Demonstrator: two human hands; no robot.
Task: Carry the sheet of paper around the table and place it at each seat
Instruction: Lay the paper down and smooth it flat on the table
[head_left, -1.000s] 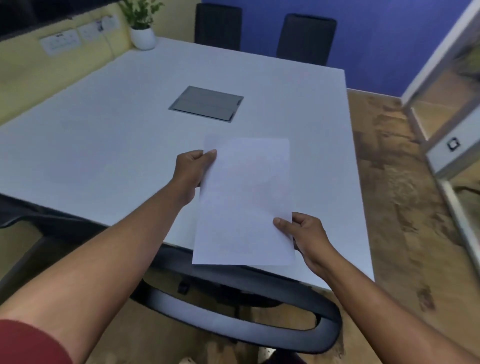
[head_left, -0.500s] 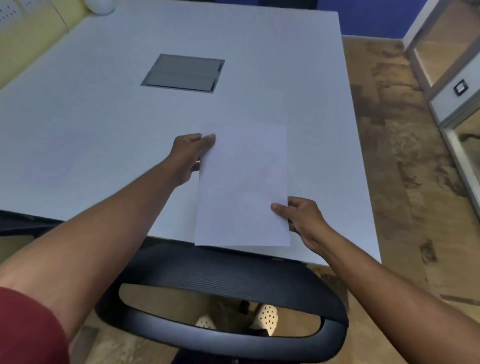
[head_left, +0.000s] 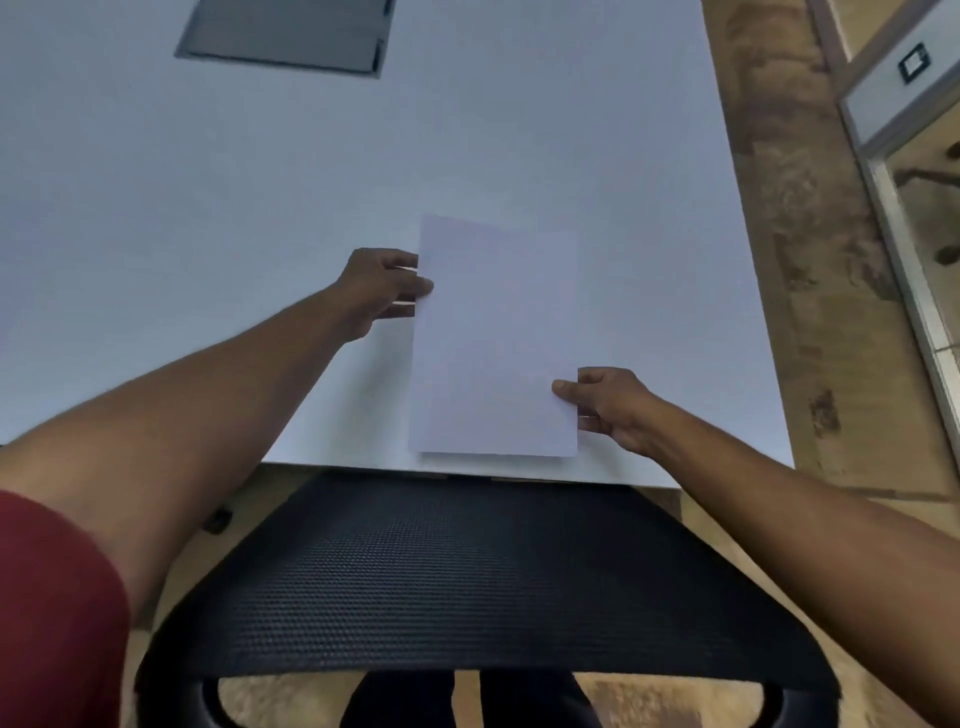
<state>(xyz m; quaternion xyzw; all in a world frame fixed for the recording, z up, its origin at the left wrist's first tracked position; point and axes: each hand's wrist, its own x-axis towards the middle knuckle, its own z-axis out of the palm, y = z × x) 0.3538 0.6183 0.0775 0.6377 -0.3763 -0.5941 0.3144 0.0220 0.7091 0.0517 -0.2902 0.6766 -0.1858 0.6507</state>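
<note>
One white rectangular sheet of paper (head_left: 496, 338) lies low over the near edge of the pale grey tabletop (head_left: 260, 208), just beyond the black mesh chair back (head_left: 467, 582). My left hand (head_left: 382, 288) pinches its left edge, and my right hand (head_left: 610, 408) pinches its lower right edge. One grey rectangular hatch (head_left: 291, 34) is set into the tabletop farther off. Brown patterned floor (head_left: 810, 260) runs along the right.
</note>
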